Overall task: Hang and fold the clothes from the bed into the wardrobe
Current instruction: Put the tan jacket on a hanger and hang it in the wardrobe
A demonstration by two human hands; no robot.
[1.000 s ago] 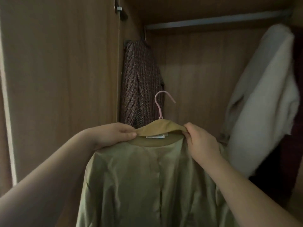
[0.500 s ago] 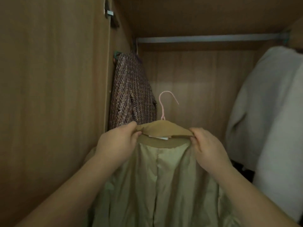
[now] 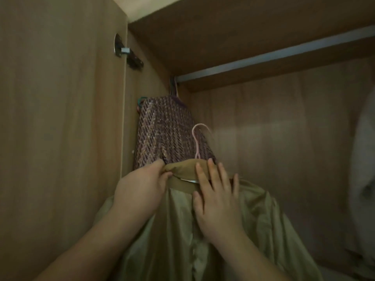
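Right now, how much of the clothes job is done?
Done: a tweed jacket hangs from the rail; a white garment shows at the right edge. In hand: the coat on a pink hanger; the left hand pinches its collar, the right hand rests flat on it. Left: the hanger's hook is below the rail, not yet on. The bed is out of view.

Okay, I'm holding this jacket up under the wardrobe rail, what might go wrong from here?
The pink hook sits well below the rail, in front of the tweed jacket, so it may snag that weave. Only your left hand pinches the olive jacket, at the collar; the right hand lies flat, so it might slip.
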